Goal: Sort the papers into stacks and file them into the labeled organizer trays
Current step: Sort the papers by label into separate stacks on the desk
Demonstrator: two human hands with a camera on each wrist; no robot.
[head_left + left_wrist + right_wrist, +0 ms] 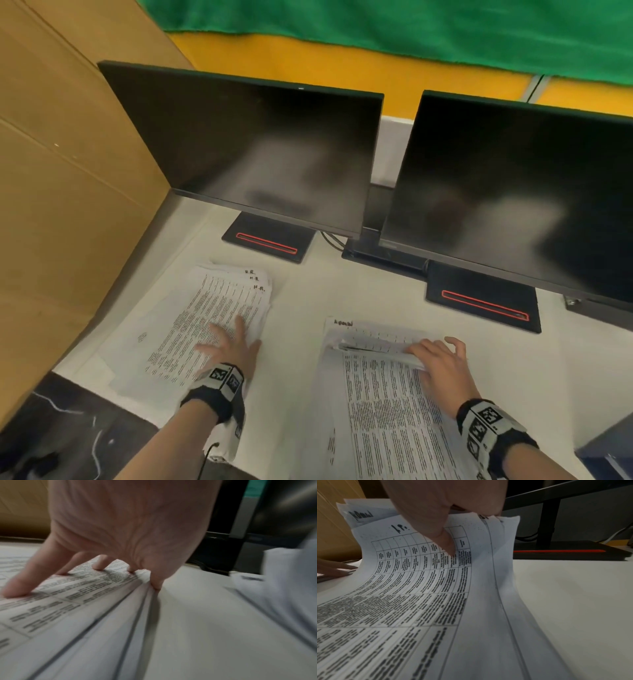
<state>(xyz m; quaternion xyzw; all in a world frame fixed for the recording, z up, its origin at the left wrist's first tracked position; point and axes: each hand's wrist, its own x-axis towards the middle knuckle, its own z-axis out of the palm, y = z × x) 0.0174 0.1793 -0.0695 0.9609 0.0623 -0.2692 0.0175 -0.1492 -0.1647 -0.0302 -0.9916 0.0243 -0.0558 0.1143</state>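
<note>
Two stacks of printed papers lie on the white desk (370, 291); the left stack (212, 315) runs its long axis away from the person and leans slightly right, its far corners marked "H.R." by hand; the right stack (387, 404) runs nearly straight away from the person, its far end lifted and curled back toward them, a handwritten word on the sheet beneath too blurred to read.

The left hand (227, 346) lies spread on the near right part of the left stack, fingers straight and splayed, fingertips (98, 566) pressing the top sheet, thumb at the stack's right edge against the desk; the right hand (442, 363) grips the raised far end of the right stack, thumb (448, 545) on the printed table side and fingers curled behind the sheets.

Beyond the hands stand two dark monitors, the left monitor (253, 150) and the right monitor (513, 192), each on a black base with a red stripe; a cardboard panel (61, 192) walls the desk to the left of the left hand; the right stack's near end is cut off by the head view's lower edge; the left wrist view is motion-blurred.
</note>
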